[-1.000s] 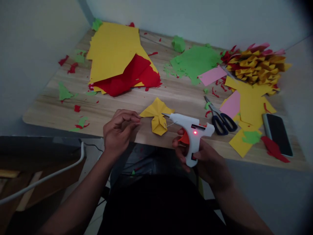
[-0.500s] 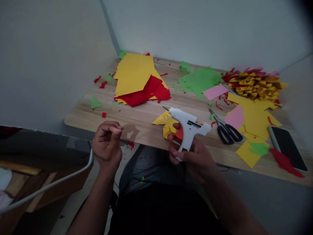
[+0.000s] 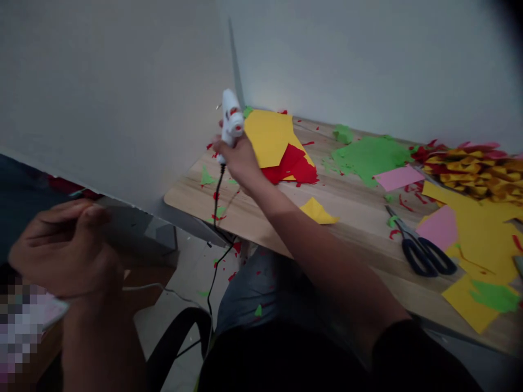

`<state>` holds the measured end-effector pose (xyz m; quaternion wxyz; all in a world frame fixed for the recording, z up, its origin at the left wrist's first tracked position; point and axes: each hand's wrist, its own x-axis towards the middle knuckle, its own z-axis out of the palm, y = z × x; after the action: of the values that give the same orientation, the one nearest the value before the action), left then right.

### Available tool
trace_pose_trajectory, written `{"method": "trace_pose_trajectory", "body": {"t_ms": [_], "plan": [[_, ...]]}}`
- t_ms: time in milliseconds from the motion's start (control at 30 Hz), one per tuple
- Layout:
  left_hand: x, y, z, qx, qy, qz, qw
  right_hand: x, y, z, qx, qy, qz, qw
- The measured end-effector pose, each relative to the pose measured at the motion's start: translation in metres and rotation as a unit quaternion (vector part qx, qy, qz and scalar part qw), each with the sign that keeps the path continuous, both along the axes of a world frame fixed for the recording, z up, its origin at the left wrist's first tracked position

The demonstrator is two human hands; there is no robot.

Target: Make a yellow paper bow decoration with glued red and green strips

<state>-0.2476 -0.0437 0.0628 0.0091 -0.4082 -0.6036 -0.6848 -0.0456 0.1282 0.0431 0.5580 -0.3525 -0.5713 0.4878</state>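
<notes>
My right hand (image 3: pixel 241 158) is wrapped round the handle of a white glue gun (image 3: pixel 232 117), held up over the far left of the desk beside the stacked yellow sheets (image 3: pixel 265 136). A black cord hangs from its handle. At the far left, beyond the desk's edge, the fingertips of my left hand (image 3: pixel 69 245) are pinched together; whatever they hold is too small to make out. On the desk, partly behind my right forearm, lies a folded yellow paper piece (image 3: pixel 319 211).
Scissors (image 3: pixel 420 245) lie on the desk (image 3: pixel 355 218) at the right, near pink and yellow paper. Green paper (image 3: pixel 371 158) lies at the back. A pile of folded yellow pieces (image 3: pixel 482 174) sits at the right. Walls stand behind and left.
My right hand has carried the glue gun up and to the left, away from the folded yellow piece. My left hand has moved left, still pinched. The view has turned left.
</notes>
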Motion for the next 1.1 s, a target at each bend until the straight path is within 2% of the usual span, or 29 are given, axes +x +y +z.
{"method": "trace_pose_trajectory", "body": {"t_ms": [67,100,233,300,367,433,500,567,700,833,933,1100], "plan": [[0.001,-0.004,-0.006,0.065,0.009,0.009,0.998,-0.031,0.009,-0.017,-0.024,-0.061,0.009,0.998],[0.004,-0.006,-0.011,0.069,0.008,0.002,0.998,-0.042,0.012,-0.025,-0.033,-0.095,0.014,0.995],[0.022,-0.009,-0.026,-0.021,-0.049,-0.039,0.998,-0.061,0.019,-0.049,-0.057,-0.217,0.019,0.974],[0.039,-0.010,-0.027,-0.004,-0.135,-0.079,0.988,-0.062,0.023,-0.055,-0.075,-0.263,0.021,0.962],[0.060,-0.011,-0.026,0.015,-0.277,-0.155,0.948,-0.061,0.026,-0.059,-0.091,-0.294,0.031,0.951],[0.081,-0.015,-0.023,-0.034,-0.412,-0.234,0.880,-0.059,0.026,-0.060,-0.101,-0.316,0.041,0.943],[0.097,-0.019,-0.022,-0.090,-0.481,-0.269,0.829,-0.057,0.024,-0.061,-0.102,-0.328,0.047,0.938],[0.108,-0.022,-0.023,-0.122,-0.506,-0.280,0.807,-0.054,0.021,-0.059,-0.101,-0.342,0.051,0.933],[0.118,-0.021,-0.026,-0.143,-0.518,-0.280,0.795,-0.046,0.008,-0.045,-0.089,-0.377,0.058,0.920],[0.128,-0.015,-0.030,-0.148,-0.515,-0.284,0.795,-0.012,-0.034,-0.025,-0.042,-0.386,0.019,0.921],[0.138,-0.011,-0.036,-0.155,-0.480,-0.296,0.811,0.035,-0.090,-0.018,-0.015,-0.366,-0.012,0.930],[0.159,-0.003,-0.048,-0.162,-0.386,-0.343,0.841,0.115,-0.191,-0.025,-0.080,-0.295,0.017,0.952]]}}
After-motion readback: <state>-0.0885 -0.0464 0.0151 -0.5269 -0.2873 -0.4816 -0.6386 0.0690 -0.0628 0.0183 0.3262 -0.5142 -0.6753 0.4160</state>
